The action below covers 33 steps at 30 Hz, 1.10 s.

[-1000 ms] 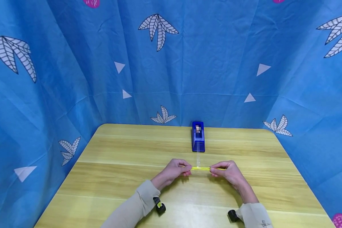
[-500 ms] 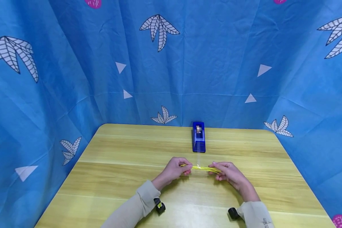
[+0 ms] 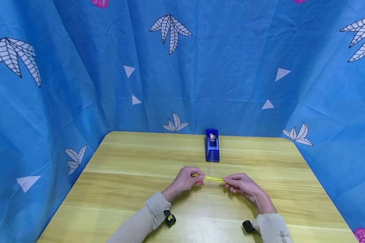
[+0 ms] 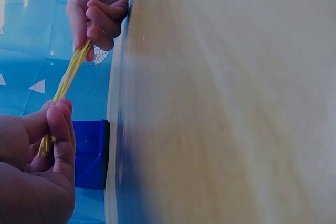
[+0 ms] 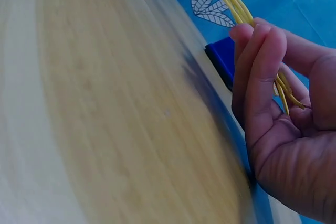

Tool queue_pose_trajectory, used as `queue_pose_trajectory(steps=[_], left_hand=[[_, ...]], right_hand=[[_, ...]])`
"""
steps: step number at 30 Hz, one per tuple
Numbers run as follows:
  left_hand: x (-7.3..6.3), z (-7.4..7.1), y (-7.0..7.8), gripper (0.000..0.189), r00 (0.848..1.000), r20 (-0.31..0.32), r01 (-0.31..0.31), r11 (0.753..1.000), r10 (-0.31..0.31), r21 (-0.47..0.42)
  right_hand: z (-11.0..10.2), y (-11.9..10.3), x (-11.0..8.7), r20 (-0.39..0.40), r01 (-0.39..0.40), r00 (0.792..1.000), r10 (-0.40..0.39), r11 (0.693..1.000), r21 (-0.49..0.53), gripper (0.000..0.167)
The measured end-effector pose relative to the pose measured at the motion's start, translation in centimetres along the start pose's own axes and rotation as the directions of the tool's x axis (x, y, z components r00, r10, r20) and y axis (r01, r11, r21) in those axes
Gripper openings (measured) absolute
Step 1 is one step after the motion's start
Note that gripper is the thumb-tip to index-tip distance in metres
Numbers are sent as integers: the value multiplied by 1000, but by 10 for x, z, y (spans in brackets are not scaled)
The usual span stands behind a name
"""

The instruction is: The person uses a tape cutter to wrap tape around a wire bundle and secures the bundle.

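Sleeves: 2 pale cuffs (image 3: 272,227) enter from the bottom edge, each with a black wrist device (image 3: 248,226) beside it.
Left hand: just below the middle of the frame, the left hand (image 3: 185,179) pinches the near-left end of the strands between thumb and fingers.
Right hand: to its right, the right hand (image 3: 245,186) grips the other end, loose tips poking out past the fingers.
Yellow strands: the thin yellow bundle (image 3: 214,179) spans the gap between the 2 hands, lower centre, seemingly raised off the table (its exact count is too fine to tell).
Slip risk: a loosened pinch at either end could let the strands fan out; uneven pulling could skew them.
Tape strip: the clear strip (image 3: 212,167) runs down from the dispenser and seems to meet the bundle; a twist could crease it or stick it to itself, and a hard tug could drag the dispenser.
Dispenser: blue tape dispenser (image 3: 212,152), right of centre, near the table's far edge.
Tabletop: pale wood-grain table (image 3: 130,162) fills the lower frame, glossy at bottom centre.
Curtain: blue cloth (image 3: 231,50) with white leaves and triangles hangs across the upper frame and down both sides.
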<state>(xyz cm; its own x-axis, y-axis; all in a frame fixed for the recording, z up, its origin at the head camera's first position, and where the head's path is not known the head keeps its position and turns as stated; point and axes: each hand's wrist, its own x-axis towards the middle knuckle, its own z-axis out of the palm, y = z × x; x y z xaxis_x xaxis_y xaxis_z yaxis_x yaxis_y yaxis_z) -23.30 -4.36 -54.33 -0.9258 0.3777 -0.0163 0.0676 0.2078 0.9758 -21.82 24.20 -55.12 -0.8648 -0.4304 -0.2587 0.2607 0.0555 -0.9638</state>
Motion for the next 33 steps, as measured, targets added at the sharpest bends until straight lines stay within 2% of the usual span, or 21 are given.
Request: queue_pose_trajectory(steps=[3,8,15,20,25,31,33], left_hand=[[0,0,0,7,1000,2,9,1000,-9,1],[0,0,0,10,999,31,31,999,-32,7],[3,-4,0,32,991,121,64,998,-63,-5],[8,-6,-3,36,984,131,123,992,-122,2],[14,-9,-6,39,973,174,162,986,-153,-38],[18,-10,-9,32,949,253,224,965,-186,-132],[18,-9,-9,26,949,256,233,957,-184,-175]], right_hand=[[2,0,1,-31,25,999,-24,999,30,15],[2,1,3,-95,57,994,-54,998,23,19],[0,3,6,-167,102,979,-116,991,-90,25],[-1,0,5,-167,162,967,-194,968,-192,32],[-1,-3,4,-170,186,958,-230,952,-241,32],[-1,-2,5,-141,239,949,-282,934,-264,29],[-2,-2,6,-125,253,947,-295,928,-275,28]])
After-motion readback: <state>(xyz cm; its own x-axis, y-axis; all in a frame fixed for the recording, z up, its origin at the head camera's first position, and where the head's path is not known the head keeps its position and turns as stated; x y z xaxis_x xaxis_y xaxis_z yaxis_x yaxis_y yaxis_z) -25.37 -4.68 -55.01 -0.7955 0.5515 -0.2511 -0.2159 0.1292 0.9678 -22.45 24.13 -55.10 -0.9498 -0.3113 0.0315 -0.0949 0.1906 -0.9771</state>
